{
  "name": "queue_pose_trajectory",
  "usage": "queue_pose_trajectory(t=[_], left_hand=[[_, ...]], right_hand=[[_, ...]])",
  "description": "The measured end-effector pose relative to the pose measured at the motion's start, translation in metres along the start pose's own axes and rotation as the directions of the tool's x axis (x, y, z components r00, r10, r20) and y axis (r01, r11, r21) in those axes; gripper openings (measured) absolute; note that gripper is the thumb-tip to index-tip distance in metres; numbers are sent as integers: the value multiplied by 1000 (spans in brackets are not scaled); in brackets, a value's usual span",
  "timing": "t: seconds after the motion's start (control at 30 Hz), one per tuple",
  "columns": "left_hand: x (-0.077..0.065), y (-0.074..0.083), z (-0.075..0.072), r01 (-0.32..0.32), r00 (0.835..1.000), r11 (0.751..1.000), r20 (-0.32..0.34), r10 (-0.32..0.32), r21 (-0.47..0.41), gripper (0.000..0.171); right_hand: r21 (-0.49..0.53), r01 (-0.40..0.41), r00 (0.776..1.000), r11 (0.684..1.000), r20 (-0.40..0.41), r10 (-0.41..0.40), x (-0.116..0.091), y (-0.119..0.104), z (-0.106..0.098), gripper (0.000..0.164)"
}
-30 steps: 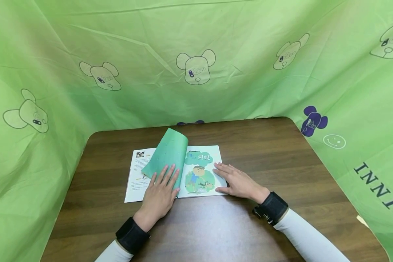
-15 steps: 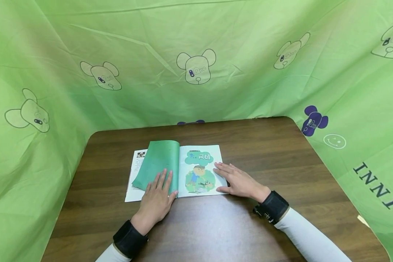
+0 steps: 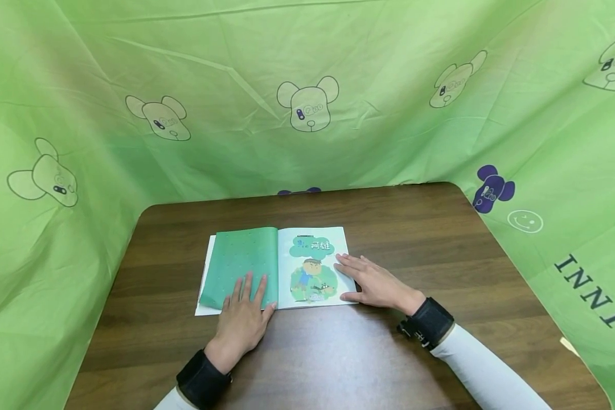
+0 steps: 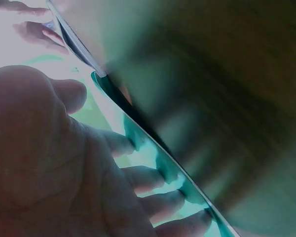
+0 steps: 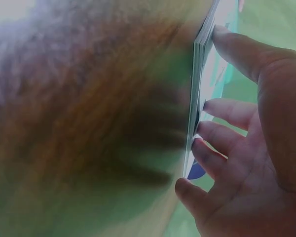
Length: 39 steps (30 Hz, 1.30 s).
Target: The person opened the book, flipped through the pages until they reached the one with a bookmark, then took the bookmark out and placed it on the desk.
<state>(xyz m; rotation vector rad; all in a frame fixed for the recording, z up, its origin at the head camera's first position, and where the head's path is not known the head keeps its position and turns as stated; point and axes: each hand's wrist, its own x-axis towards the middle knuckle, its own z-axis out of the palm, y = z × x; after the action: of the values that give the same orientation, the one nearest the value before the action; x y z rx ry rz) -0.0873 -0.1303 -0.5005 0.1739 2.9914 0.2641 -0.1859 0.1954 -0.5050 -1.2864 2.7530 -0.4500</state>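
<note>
Look, your left hand (image 3: 240, 327) lies flat on the low part of the green page (image 3: 236, 256). Its fingers are long, straight and spread apart, and they point away from you, up the page. Its thumb sticks out sideways to the bottom of the fold. Your left arm comes up from the bottom of the head view and leans to the right.

Your right hand (image 3: 376, 287) comes in from the other side, with its arm slanting up to the left. Its fingers reach over the right edge of the white page (image 3: 312, 273), and its thumb sits lower, by the near corner (the right wrist view shows the tips just touching the book's edge). Both hands are loose and let go, only resting on the paper.

The open book (image 3: 278, 267) lies on the brown table (image 3: 430, 228), between your two hands. A strip of white paper (image 3: 203, 304) pokes out past the green page on the left. You wear a black band on each wrist, and white sleeves (image 3: 492, 367) come after that.
</note>
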Motion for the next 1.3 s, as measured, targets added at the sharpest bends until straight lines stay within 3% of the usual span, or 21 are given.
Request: queue_pose_trajectory(t=[0.33, 0.77, 1.0, 1.3], left_hand=[[-2, 7, 2, 53, 994, 998, 90, -56, 38, 91], [1, 13, 3, 51, 997, 999, 56, -52, 16, 95], [5, 15, 4, 68, 996, 997, 64, -66, -30, 97], [6, 16, 5, 83, 996, 996, 38, -81, -40, 100]], right_hand=[[36, 54, 997, 998, 47, -56, -1, 4, -5, 80], [129, 23, 994, 991, 100, -36, 1, 8, -10, 82], [100, 8, 995, 995, 96, -17, 2, 9, -11, 79], [54, -14, 999, 998, 31, 13, 3, 2, -6, 70]])
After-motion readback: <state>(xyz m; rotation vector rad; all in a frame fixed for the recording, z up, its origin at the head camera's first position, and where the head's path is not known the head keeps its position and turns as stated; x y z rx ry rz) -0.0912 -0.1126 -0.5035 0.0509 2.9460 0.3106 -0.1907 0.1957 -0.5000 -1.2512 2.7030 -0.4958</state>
